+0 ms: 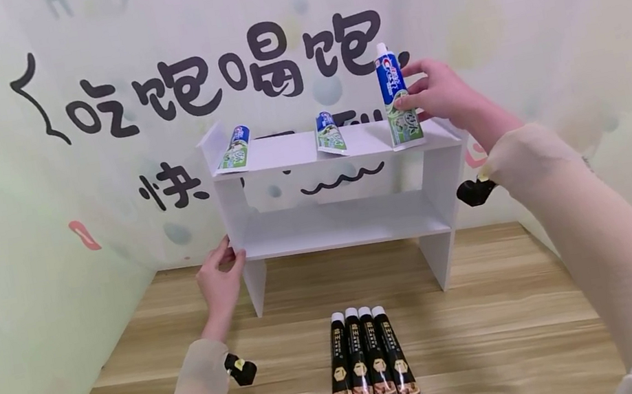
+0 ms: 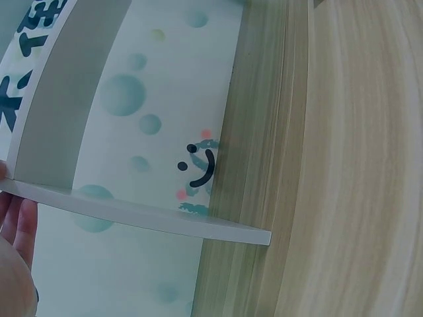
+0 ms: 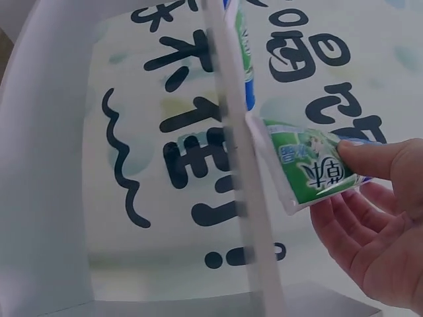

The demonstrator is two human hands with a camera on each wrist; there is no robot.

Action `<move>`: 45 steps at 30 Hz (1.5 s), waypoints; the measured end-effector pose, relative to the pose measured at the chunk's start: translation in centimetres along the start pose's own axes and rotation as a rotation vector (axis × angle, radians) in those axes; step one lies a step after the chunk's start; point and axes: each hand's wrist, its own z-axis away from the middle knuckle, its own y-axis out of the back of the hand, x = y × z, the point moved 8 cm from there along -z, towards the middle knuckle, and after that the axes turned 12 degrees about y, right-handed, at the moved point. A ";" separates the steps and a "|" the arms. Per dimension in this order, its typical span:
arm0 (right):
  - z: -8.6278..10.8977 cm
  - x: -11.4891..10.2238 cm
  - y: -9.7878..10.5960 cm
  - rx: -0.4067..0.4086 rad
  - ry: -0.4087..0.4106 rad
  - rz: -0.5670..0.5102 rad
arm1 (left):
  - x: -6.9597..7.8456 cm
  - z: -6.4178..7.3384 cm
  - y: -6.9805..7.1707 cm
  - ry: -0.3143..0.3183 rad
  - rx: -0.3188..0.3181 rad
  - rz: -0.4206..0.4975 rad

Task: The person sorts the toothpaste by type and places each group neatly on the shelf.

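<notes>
A blue and green toothpaste tube stands cap up at the right end of the white shelf's top board. My right hand grips it from the right, thumb on its front and fingers behind, as the right wrist view shows with the tube beside the board edge. Two similar tubes lie on the top board, one at the left end and one near the middle. My left hand holds the shelf's left side panel between thumb and fingers, at the height of the middle board.
Several black toothpaste tubes lie side by side on the wooden table, in front of the shelf. The shelf's middle board spans its two side panels. A wall with black lettering stands close behind.
</notes>
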 end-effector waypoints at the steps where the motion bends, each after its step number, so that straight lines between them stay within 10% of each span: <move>1: 0.0 0.2 -0.2 -0.001 0.001 -0.006 | 0.0 0.0 0.0 -0.003 0.000 0.003; 18: -0.6 2.4 -1.5 -0.017 0.002 -0.003 | 0.2 -0.1 0.0 -0.007 -0.016 0.001; 32: -0.1 3.2 -2.0 -0.186 -0.012 -0.044 | -0.1 -0.1 0.0 -0.016 -0.005 -0.003; 45: 0.9 2.8 -1.9 -0.244 0.049 0.123 | 0.1 -0.1 0.0 -0.022 0.000 0.005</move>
